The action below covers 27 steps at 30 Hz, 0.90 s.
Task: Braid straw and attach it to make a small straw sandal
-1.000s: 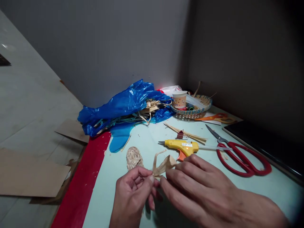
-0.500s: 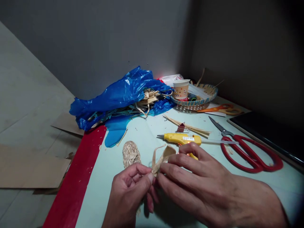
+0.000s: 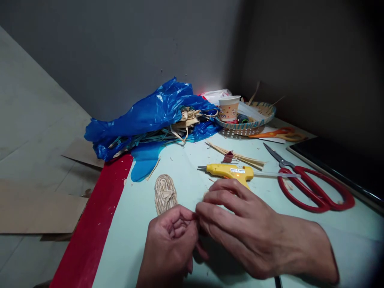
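My left hand (image 3: 171,240) and my right hand (image 3: 237,224) meet fingertip to fingertip over the pale green table top (image 3: 300,232). Both are closed in a pinch on a strip of dried leaf, which the right fingers now almost wholly cover. A small woven straw oval (image 3: 165,193) lies flat just beyond my left hand. A yellow glue gun (image 3: 229,171) lies just past my right fingers, its nozzle pointing left.
Big red scissors (image 3: 312,188) lie at the right, orange scissors (image 3: 279,134) farther back. A bundle of straw strips (image 3: 240,159) with a red clip, a blue plastic bag (image 3: 147,118) of straw, a woven tray (image 3: 258,120) with a paper cup (image 3: 229,108). Red table edge (image 3: 99,224), cardboard (image 3: 36,212) on the floor.
The leaf strip stood up between my fingers before; now my right fingers have folded over it and hide it. The view has dropped slightly toward the table.
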Tool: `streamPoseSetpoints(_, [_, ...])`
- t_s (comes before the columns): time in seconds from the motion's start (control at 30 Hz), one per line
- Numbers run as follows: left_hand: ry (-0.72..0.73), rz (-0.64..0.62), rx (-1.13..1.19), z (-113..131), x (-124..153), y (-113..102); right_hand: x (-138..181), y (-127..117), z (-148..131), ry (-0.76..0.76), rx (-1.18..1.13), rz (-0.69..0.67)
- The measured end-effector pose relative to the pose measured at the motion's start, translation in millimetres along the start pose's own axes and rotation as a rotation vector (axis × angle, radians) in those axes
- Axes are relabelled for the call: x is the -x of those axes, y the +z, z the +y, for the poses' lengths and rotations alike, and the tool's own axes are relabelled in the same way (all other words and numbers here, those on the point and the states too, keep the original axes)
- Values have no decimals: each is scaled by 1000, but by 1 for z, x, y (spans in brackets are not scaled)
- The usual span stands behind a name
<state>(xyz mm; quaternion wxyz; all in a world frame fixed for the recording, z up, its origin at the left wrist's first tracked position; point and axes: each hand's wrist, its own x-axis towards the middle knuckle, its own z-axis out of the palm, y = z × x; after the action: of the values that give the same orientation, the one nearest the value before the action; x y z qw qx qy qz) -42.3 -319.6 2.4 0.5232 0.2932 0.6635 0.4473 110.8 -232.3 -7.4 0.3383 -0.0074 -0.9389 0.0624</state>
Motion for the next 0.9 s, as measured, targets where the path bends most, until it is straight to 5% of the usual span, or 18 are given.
streamPoseSetpoints(0.2, [79,93,-59,-10,-1,6,3,15,-3,175,-4,1])
streamPoseSetpoints(0.4, [322,208,-252,-19,3,7,5,18,-8,307,-50,30])
streamPoseSetpoints(0.63, [670,285,-514,-23,7,0,6,6,-11,570,-371,82])
streamPoseSetpoints(0.8, [750,340,-529,-23,8,0,6,-4,-4,692,-346,80])
streamPoseSetpoints(0.9, [701,319,-564,-23,9,1,2,-12,-1,678,-393,-63])
